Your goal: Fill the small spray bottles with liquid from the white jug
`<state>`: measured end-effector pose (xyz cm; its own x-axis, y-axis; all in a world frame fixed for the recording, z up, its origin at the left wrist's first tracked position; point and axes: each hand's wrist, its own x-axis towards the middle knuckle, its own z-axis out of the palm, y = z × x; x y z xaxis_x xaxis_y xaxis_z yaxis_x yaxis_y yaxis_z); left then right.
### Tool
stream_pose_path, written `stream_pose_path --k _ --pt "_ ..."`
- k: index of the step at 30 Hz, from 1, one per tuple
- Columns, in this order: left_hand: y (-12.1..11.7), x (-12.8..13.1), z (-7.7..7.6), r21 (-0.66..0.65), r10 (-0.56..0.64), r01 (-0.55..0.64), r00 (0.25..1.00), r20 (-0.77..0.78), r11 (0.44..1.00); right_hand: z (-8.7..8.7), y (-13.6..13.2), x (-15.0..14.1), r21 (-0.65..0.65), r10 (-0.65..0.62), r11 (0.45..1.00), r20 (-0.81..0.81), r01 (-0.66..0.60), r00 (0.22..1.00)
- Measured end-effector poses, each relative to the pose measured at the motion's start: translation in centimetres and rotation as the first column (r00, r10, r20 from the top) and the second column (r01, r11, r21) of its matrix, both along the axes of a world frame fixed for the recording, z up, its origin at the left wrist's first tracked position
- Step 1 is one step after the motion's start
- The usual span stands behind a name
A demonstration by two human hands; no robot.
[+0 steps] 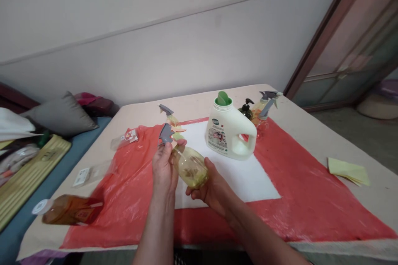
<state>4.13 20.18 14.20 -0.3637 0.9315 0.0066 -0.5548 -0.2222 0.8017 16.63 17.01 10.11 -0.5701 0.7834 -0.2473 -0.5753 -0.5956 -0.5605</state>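
Observation:
A yellow-tinted clear spray bottle (190,167) with a grey trigger head (166,133) is held tilted in front of me, its head toward the upper left. My left hand (164,163) is closed round its neck. Under its base, my right hand (209,184) grips the lower end. Some liquid seems to lie at the bottom. Just behind the trigger stands another spray bottle (171,118), partly hidden. To the right of my hands, a large white detergent jug (228,130) with a green spout (222,98) stands upright on a white sheet (248,182).
Red plastic (311,203) covers much of the table. Behind the jug are more spray bottles (263,112) and a dark pump bottle (246,109). An amber liquid bottle (73,210) lies at front left, near clear plastic packets (93,174). Yellow paper (346,169) lies right.

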Motion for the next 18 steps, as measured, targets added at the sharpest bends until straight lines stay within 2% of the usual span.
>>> stream_pose_path --k 2,3,6,9,11,12,13,14,16,18 --pt "-0.1 0.1 0.3 -0.014 0.009 -0.009 1.0 0.02 1.0 0.0 -0.1 -0.3 0.152 -0.129 0.981 0.072 0.117 0.989" --pt "-0.1 0.2 0.4 -0.019 0.007 -0.006 0.999 0.036 1.0 -0.1 -0.2 -0.3 0.244 -0.213 0.953 0.122 0.178 0.97" --pt "0.0 0.1 0.6 -0.068 -0.014 0.02 0.996 0.088 0.998 -0.4 -0.3 -0.5 0.517 -0.458 0.814 0.288 0.266 0.841" --pt "0.1 0.1 0.5 -0.17 -0.007 0.026 0.994 0.113 0.985 -1.1 -0.6 -0.7 0.751 -0.666 0.631 0.396 0.195 0.631" --pt "0.1 0.0 0.4 -0.18 -0.003 0.023 0.994 0.109 0.983 -1.7 -0.7 -0.7 0.883 -0.799 0.454 0.346 0.116 0.492" --pt "0.1 0.0 0.4 -0.158 -0.011 0.027 0.995 0.1 0.987 -2.0 -0.7 -0.8 0.925 -0.843 0.372 0.3 0.08 0.445" --pt "0.0 -0.1 0.4 -0.128 -0.031 0.043 0.995 0.089 0.991 -2.2 -0.7 -0.8 0.948 -0.87 0.313 0.263 0.054 0.417" --pt "-0.1 -0.2 0.4 -0.101 -0.058 0.065 0.995 0.078 0.993 -2.3 -0.7 -0.8 0.959 -0.884 0.281 0.244 0.037 0.4" --pt "-0.3 -0.5 0.5 -0.072 -0.099 0.103 0.993 0.065 0.992 -2.3 -0.7 -0.7 0.964 -0.888 0.266 0.239 0.014 0.392" --pt "-0.5 -0.7 0.5 -0.096 -0.107 0.114 0.991 0.074 0.989 -2.2 -0.6 -0.6 0.974 -0.893 0.227 0.216 -0.02 0.394"
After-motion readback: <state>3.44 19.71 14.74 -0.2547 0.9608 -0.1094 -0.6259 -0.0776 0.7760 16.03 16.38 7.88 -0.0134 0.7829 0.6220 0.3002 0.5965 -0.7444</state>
